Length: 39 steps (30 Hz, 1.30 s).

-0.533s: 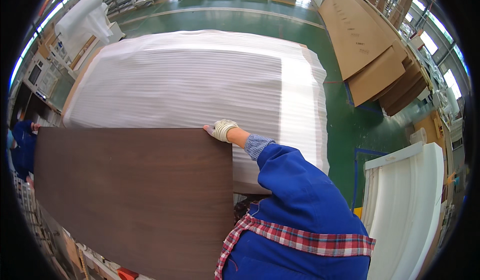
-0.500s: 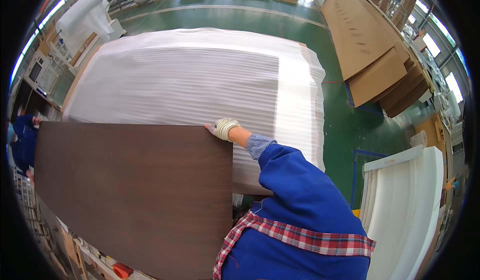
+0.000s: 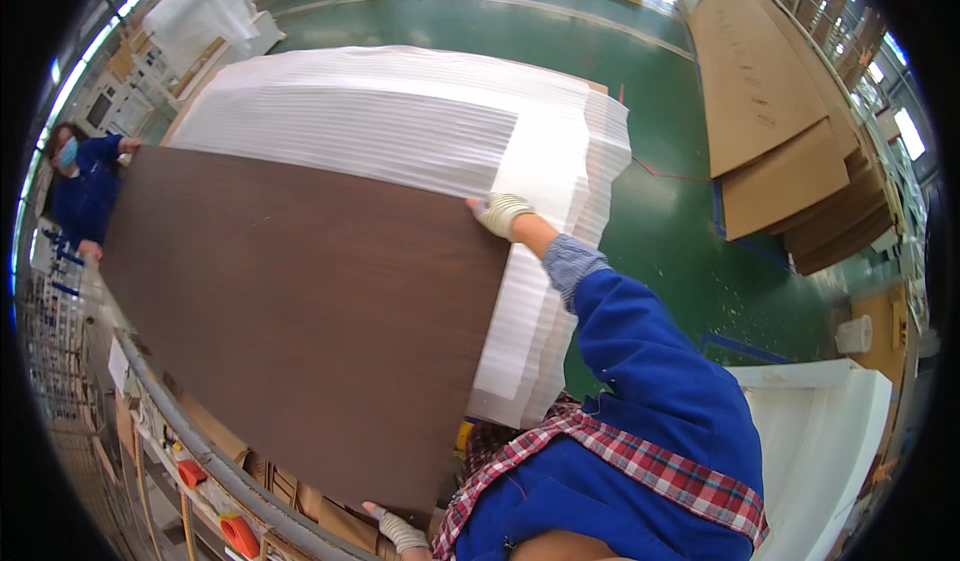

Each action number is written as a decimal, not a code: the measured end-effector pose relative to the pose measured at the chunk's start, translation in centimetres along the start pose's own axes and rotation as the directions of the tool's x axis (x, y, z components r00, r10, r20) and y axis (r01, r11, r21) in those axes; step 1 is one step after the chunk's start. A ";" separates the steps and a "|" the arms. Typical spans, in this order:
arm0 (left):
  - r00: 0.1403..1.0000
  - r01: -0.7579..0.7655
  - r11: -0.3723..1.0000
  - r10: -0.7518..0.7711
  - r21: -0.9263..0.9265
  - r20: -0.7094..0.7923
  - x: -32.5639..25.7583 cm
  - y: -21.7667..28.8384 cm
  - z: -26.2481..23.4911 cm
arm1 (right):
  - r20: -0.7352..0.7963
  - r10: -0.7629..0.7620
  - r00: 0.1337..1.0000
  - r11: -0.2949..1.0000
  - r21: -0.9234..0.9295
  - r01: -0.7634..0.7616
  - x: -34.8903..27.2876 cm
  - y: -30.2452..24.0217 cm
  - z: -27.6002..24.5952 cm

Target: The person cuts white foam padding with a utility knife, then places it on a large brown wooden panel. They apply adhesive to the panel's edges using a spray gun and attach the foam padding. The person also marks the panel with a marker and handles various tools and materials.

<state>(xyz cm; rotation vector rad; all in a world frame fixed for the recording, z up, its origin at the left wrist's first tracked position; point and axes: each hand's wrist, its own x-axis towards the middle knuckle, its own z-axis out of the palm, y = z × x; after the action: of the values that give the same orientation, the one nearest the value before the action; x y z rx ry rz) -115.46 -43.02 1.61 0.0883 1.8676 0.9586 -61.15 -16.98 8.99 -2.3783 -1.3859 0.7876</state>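
A large dark brown panel lies tilted across the view, over a stack of white foam sheets. My right hand, in a light glove, grips the panel's far right corner, with the blue sleeve stretched out behind it. My left hand, also gloved, holds the panel's near bottom edge. A co-worker in blue stands at the panel's far left end, with one hand by its corner.
Flat brown cardboard sheets lie stacked on the green floor at the right. A white foam-lined tray sits at the lower right. A metal rail with orange parts runs along the lower left, beside roller racks.
The panel has moved up and farther over the foam stack, with my right hand still on its corner. My left hand and the co-worker have come into view.
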 end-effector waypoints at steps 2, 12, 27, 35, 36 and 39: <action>0.998 -0.012 0.998 0.008 0.065 0.055 -0.7 -1.5 1.9 | -0.057 0.071 0.996 0.997 0.039 -0.069 0.1 2.3 -1.5; 0.991 -0.113 0.993 0.116 0.035 -0.068 -5.4 -7.1 12.6 | -0.236 -0.127 0.963 0.984 -0.155 0.092 7.4 13.9 -4.6; 0.983 -0.136 0.981 0.151 0.136 -0.105 -5.0 -7.0 26.4 | 0.035 0.040 0.999 0.991 -0.128 -0.035 20.2 21.9 -9.4; 0.982 -0.031 0.963 0.080 0.268 -0.173 -2.5 -6.5 25.4 | 0.073 0.046 0.996 0.982 -0.187 -0.032 19.3 21.7 -10.4; 0.981 -0.049 0.959 0.099 0.280 -0.169 -2.1 -6.6 25.1 | 0.085 0.037 0.996 0.979 -0.203 -0.019 19.1 21.5 -10.6; 0.979 -0.093 0.946 0.144 0.311 -0.143 -0.9 -6.8 24.5 | 0.158 0.026 0.987 0.969 -0.245 0.014 18.3 20.7 -11.5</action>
<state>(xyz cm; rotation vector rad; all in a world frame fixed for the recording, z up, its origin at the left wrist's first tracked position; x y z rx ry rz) -93.22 -34.02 -6.88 0.3187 2.1734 0.7708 -32.53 -11.17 2.42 -2.5525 -1.6265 0.8708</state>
